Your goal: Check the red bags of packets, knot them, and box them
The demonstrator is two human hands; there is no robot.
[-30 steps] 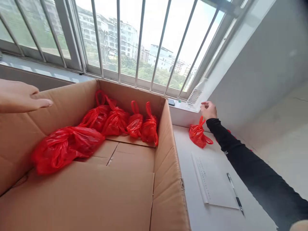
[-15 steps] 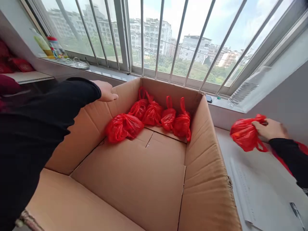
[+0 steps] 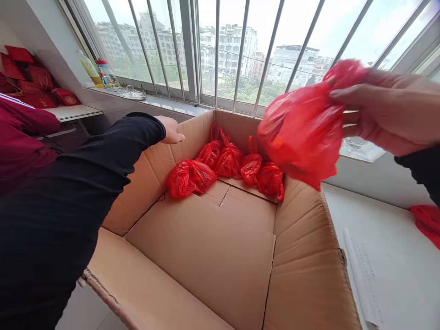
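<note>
My right hand (image 3: 388,107) pinches the gathered top of a red plastic bag (image 3: 302,133), holding it up over the right wall of a large open cardboard box (image 3: 206,247). What the bag contains is hidden. At the upper edge of the box's left wall, my left hand (image 3: 170,130) is closed over the rim, its other fingers out of sight behind the cardboard. Several tied red bags lie along the far side of the box floor, among them a wider bag (image 3: 190,178) by the left wall and a smaller one (image 3: 250,168) with its loop upright.
A white table (image 3: 405,256) with a sheet of paper (image 3: 367,275) adjoins the box on the right; another red bag (image 3: 429,222) lies there. Behind stands a barred window with bottles (image 3: 103,71) on its sill. Someone's maroon sleeve (image 3: 27,133) shows at left, near red packages (image 3: 34,87).
My right hand has brought the red bag left and up from above the table to over the box's right wall. My left hand stays on the rim; the view has shifted slightly.
</note>
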